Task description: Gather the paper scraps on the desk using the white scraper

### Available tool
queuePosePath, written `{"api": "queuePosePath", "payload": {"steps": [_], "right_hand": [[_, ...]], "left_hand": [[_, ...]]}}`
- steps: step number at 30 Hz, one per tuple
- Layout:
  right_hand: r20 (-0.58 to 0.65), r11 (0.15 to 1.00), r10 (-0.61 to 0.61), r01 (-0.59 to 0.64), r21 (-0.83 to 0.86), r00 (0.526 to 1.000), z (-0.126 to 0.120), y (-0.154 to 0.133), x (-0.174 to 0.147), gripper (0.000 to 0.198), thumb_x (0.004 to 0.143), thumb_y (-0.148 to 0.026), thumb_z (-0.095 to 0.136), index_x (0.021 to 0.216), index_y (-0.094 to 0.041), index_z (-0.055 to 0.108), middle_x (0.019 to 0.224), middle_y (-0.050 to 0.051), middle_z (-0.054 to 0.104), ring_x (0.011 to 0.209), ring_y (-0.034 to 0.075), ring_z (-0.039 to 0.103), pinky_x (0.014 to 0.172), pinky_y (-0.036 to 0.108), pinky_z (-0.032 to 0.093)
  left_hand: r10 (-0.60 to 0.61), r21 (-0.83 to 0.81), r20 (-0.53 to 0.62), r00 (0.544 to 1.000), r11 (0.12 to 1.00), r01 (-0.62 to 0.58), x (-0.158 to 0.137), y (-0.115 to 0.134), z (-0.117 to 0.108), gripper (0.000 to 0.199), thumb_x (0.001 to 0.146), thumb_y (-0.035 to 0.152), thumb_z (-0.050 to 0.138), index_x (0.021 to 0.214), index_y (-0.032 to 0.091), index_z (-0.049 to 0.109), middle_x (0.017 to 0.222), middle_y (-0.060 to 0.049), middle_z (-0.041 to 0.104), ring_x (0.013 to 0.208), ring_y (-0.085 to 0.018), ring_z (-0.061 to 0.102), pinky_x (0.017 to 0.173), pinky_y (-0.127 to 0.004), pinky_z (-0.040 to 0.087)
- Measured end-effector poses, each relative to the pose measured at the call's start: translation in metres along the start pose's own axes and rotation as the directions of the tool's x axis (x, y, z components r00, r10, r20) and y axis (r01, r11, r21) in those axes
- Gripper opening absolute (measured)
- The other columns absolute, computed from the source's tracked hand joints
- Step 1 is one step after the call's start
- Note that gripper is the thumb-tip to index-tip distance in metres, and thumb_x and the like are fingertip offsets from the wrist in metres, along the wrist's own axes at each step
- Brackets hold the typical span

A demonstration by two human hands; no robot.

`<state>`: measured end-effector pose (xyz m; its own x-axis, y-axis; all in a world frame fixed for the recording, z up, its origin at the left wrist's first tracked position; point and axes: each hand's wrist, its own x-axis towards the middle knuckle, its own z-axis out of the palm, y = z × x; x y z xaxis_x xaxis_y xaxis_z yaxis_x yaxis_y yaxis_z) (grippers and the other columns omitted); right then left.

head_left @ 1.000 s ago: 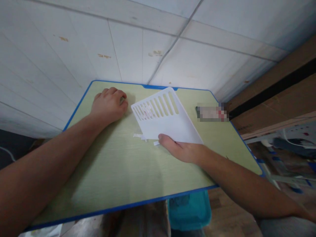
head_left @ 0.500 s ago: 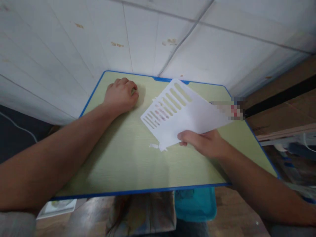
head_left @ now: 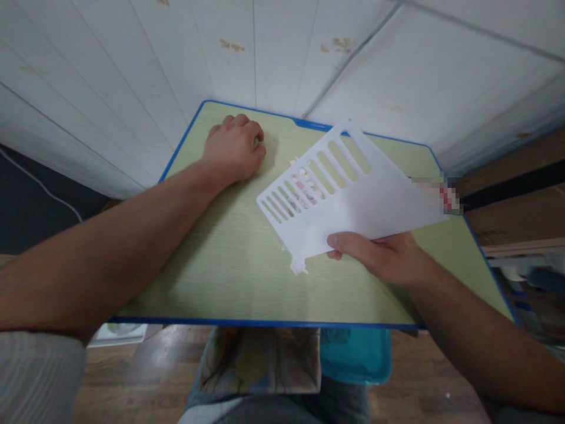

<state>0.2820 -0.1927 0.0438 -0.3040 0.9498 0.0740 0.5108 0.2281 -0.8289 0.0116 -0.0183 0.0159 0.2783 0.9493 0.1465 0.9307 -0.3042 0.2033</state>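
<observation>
In the head view, the right hand (head_left: 388, 256) grips a slotted white sheet (head_left: 357, 206) by its near edge, thumb uppermost; the slot row (head_left: 334, 165) slants from left to ahead of that grip. Farther off left, the left hand (head_left: 235, 147) curls palm-down; whether it holds anything, I can't tell

Sheet (head_left: 379, 197) white; tabletop (head_left: 212, 271) pale green, edging (head_left: 265, 323) blue; tub (head_left: 364, 356) teal.

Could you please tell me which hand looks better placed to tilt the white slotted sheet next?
Probably the right hand: it grips the near edge of the white slotted sheet, whereas the left hand is curled apart from it.
</observation>
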Motion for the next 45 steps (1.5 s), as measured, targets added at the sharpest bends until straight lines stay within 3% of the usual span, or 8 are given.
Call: {"api": "queuePosePath", "payload": {"steps": [4, 9, 16, 24, 29, 38, 45], "right_hand": [[-0.036, 1.0, 0.01, -0.01, -0.012, 0.999, -0.002, -0.003, -0.001, 0.037, 0.099, -0.047, 0.084, 0.066, -0.033, 0.074, 0.069, 0.003, 0.08, 0.071, 0.029, 0.078, 0.079, 0.046, 0.071], [0.064, 1.0, -0.021, 0.019, 0.025, 0.998, -0.004, -0.005, -0.005, 0.031, 0.099, -0.04, 0.083, 0.069, -0.033, 0.076, 0.072, 0.002, 0.081, 0.07, 0.028, 0.079, 0.076, 0.045, 0.072], [-0.095, 0.996, 0.06, -0.054, 0.072, 0.994, -0.007, -0.005, -0.003, 0.039, 0.097, -0.052, 0.084, 0.066, -0.031, 0.072, 0.068, 0.002, 0.077, 0.067, 0.028, 0.077, 0.075, 0.046, 0.07], [-0.25, 0.996, 0.077, -0.086, -0.026, 0.965, 0.013, -0.011, -0.057, 0.043, 0.103, -0.044, 0.081, 0.063, -0.032, 0.071, 0.069, 0.0, 0.078, 0.072, 0.029, 0.08, 0.086, 0.046, 0.071], [-0.254, 0.996, 0.091, -0.093, 0.006, 0.963, 0.041, -0.011, -0.085, 0.043, 0.103, -0.046, 0.083, 0.065, -0.031, 0.072, 0.07, 0.003, 0.081, 0.07, 0.027, 0.08, 0.076, 0.041, 0.072], [-0.316, 0.988, 0.143, -0.116, 0.103, 0.938, 0.049, -0.016, -0.101, 0.042, 0.103, -0.041, 0.083, 0.063, -0.029, 0.073, 0.07, 0.004, 0.08, 0.071, 0.027, 0.082, 0.08, 0.042, 0.073], [-0.302, 0.989, 0.143, -0.127, 0.07, 0.942, 0.051, -0.01, -0.11, 0.04, 0.102, -0.039, 0.083, 0.064, -0.029, 0.075, 0.073, 0.005, 0.082, 0.073, 0.026, 0.08, 0.082, 0.041, 0.072]], "left_hand": [[-0.014, -0.007, 0.004, 1.0, 1.0, 0.014, 0.0, 0.001, -0.002, 0.046, 0.119, 0.031, 0.05, 0.154, 0.019, 0.077, 0.169, -0.016, 0.068, 0.159, -0.038, 0.056, 0.136, -0.061, 0.048], [-0.025, -0.056, 0.006, 1.0, 0.998, 0.026, 0.0, 0.001, -0.001, 0.049, 0.115, 0.033, 0.05, 0.154, 0.022, 0.078, 0.163, -0.014, 0.068, 0.152, -0.038, 0.055, 0.135, -0.064, 0.044], [-0.008, -0.066, -0.037, 0.999, 0.998, 0.005, 0.003, -0.003, 0.007, 0.049, 0.115, 0.034, 0.048, 0.152, 0.023, 0.078, 0.158, -0.013, 0.069, 0.147, -0.035, 0.053, 0.13, -0.06, 0.045], [0.006, -0.08, -0.038, 0.999, 0.997, -0.009, 0.004, -0.003, 0.009, 0.053, 0.116, 0.038, 0.045, 0.157, 0.023, 0.075, 0.163, -0.01, 0.066, 0.141, -0.03, 0.048, 0.127, -0.053, 0.042], [0.025, -0.069, -0.047, 0.999, 0.997, -0.028, 0.007, -0.003, 0.011, 0.059, 0.114, 0.039, 0.041, 0.16, 0.019, 0.073, 0.162, -0.01, 0.065, 0.139, -0.027, 0.045, 0.121, -0.047, 0.044], [0.023, -0.025, -0.054, 0.998, 0.999, -0.025, 0.007, 0.001, 0.014, 0.064, 0.113, 0.041, 0.036, 0.161, 0.015, 0.07, 0.16, -0.01, 0.064, 0.133, -0.026, 0.043, 0.118, -0.047, 0.039], [0.009, -0.03, -0.047, 0.999, 1.0, -0.011, 0.006, 0.003, 0.012, 0.065, 0.112, 0.043, 0.036, 0.16, 0.015, 0.068, 0.159, -0.007, 0.064, 0.125, -0.025, 0.038, 0.113, -0.044, 0.037]]}}
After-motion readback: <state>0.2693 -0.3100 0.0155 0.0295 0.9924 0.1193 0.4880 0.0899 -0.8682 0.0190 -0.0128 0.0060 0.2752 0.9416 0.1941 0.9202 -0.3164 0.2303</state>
